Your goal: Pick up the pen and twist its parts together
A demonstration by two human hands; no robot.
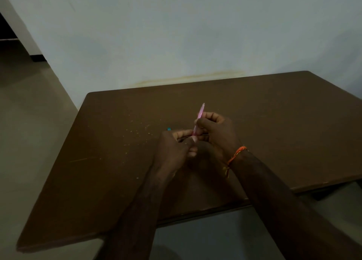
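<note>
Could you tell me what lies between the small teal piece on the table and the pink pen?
In the head view, only the left hand's fingertips lie between the teal piece and the pink pen.

Right hand [215, 131] gripping pink pen [199, 118], left hand [174, 150] pinching its lower end, brown table [117, 161]
</note>
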